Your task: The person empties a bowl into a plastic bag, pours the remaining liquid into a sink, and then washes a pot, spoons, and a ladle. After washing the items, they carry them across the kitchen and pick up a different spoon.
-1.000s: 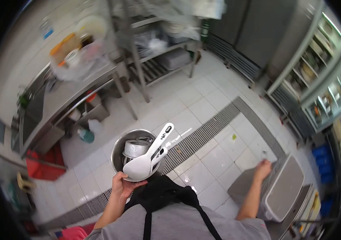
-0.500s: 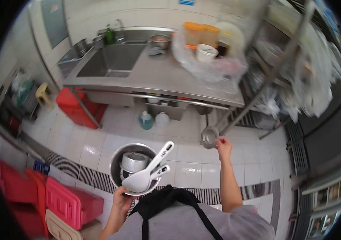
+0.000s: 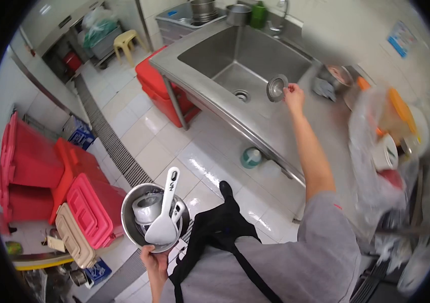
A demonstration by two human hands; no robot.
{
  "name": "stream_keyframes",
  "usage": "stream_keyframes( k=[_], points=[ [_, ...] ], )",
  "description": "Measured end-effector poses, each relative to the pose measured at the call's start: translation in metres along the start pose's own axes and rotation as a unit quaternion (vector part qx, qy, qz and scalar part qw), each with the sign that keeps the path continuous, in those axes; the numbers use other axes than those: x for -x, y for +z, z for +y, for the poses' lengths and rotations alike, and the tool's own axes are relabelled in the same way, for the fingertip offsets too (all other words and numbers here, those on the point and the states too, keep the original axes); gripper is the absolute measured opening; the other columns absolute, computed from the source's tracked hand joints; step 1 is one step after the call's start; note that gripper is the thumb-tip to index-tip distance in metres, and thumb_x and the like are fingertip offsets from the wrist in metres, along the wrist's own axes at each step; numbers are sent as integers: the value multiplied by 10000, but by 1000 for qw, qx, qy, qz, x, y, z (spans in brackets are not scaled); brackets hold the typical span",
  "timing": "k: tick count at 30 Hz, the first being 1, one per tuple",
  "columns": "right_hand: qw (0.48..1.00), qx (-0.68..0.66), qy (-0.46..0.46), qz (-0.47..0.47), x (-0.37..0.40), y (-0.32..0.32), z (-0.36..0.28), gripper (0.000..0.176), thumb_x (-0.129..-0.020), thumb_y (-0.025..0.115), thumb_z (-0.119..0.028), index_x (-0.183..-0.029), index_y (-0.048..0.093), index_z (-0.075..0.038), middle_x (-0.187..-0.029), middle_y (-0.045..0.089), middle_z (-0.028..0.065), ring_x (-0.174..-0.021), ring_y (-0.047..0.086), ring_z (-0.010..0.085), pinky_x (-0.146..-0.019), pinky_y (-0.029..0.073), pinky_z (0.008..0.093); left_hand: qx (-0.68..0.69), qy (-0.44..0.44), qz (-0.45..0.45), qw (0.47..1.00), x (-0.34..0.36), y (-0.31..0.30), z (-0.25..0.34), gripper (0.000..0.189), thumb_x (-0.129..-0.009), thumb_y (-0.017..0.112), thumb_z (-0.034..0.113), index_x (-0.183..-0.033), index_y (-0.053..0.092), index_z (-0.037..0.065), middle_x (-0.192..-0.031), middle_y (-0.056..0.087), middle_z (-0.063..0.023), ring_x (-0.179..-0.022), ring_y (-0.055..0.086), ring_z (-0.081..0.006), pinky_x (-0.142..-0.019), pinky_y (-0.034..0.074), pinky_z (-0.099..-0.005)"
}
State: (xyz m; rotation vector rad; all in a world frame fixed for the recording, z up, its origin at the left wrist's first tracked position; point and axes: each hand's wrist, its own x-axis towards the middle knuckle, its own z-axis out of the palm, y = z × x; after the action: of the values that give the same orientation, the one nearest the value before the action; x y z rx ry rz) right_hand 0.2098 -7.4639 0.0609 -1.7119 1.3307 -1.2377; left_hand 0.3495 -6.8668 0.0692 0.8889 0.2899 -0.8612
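Note:
My left hand grips the near rim of a round steel pot, held low beside my apron. Inside the pot lie two white rice paddles, handles pointing up, and a smaller silver metal container. With the fingers pinched on its rim, my right hand holds a small round metal sink strainer. It hangs above the right edge of the steel sink basin, apart from the drain.
A green bottle and a faucet stand behind the basin. A metal bowl and bagged tubs occupy the counter's right. Red bins line the left floor. A teal jug sits under the counter.
My view has turned left and come nearer the sink. My right hand has carried the strainer from in front of the counter to over the basin's edge. The pot stays in my left hand.

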Motion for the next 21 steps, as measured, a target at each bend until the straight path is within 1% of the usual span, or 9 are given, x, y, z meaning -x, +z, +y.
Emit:
stream_keyframes(
  k=[3, 6, 7, 8, 11, 12, 13, 16, 21],
  points=[
    [965, 253, -42, -53, -63, 86, 85, 148, -701, 567, -110, -804, 589, -6, -735, 597, 131, -680, 591, 177, -586, 476, 299, 33, 42, 86, 995, -16, 47, -26, 585, -566, 454, 125, -1125, 390, -36, -1114, 447, -207, -1021, 440, -400, -834, 352, -612],
    [829, 487, -39, -270, -95, 156, 145, 158, -675, 558, -154, -741, 628, -29, -788, 609, 171, -692, 606, 273, -651, 469, 347, 79, 76, 174, 979, -35, 78, -24, 645, -575, 498, 164, -1188, 353, 25, -1132, 451, -184, -1013, 460, -367, -803, 398, -570],
    [724, 565, -47, -393, -103, 176, 170, 137, -654, 581, -160, -715, 635, -49, -772, 618, 142, -700, 605, 264, -650, 469, 359, 94, 89, 178, 975, -42, 90, -21, 647, -572, 501, 166, -1187, 355, 32, -1135, 451, -182, -1018, 459, -365, -805, 397, -570],
    [703, 582, -101, -396, -103, 189, 198, 148, -638, 596, -160, -739, 638, -60, -760, 621, 127, -686, 605, 258, -645, 470, 354, 113, 110, 183, 970, -48, 102, -19, 648, -569, 503, 168, -1187, 357, 38, -1137, 451, -180, -1022, 457, -364, -808, 397, -570],
    [899, 288, 59, -324, -146, 236, 415, 165, -697, 555, -95, -830, 561, 3, -772, 582, 158, -686, 588, 248, -523, 486, 377, 150, 139, 214, 955, -56, 139, -47, 648, -579, 490, 165, -1180, 341, -27, -1138, 449, -201, -1051, 442, -371, -825, 381, -588],
    [865, 98, 322, -372, -130, 224, 324, 170, -746, 478, -87, -879, 525, 8, -806, 558, 151, -697, 578, 248, -507, 491, 380, 154, 154, 226, 950, -61, 147, -48, 652, -582, 484, 164, -1186, 334, -30, -1147, 439, -207, -1051, 437, -386, -828, 377, -589],
    [860, -36, 431, -272, -124, 229, 315, 176, -773, 428, -82, -907, 508, 0, -848, 553, 134, -715, 573, 249, -538, 503, 372, 171, 163, 225, 945, -61, 147, -49, 646, -594, 471, 165, -1193, 327, -30, -1154, 431, -209, -1054, 429, -394, -834, 366, -596],
    [870, -54, 442, -210, -107, 247, 294, 203, -754, 419, -78, -939, 492, -41, -875, 534, 120, -727, 556, 241, -572, 496, 365, 182, 186, 233, 937, -61, 150, -46, 641, -595, 458, 167, -1192, 335, -31, -1150, 430, -218, -1063, 415, -398, -860, 314, -617],
    [881, 137, 406, -201, -110, 262, 273, 205, -721, 463, -122, -892, 491, -11, -780, 512, 94, -698, 507, 223, -486, 445, 350, 241, 232, 248, 909, -46, 150, -61, 621, -601, 443, 146, -1172, 340, -74, -1164, 402, -244, -1064, 409, -414, -870, 317, -599]
  ],
)
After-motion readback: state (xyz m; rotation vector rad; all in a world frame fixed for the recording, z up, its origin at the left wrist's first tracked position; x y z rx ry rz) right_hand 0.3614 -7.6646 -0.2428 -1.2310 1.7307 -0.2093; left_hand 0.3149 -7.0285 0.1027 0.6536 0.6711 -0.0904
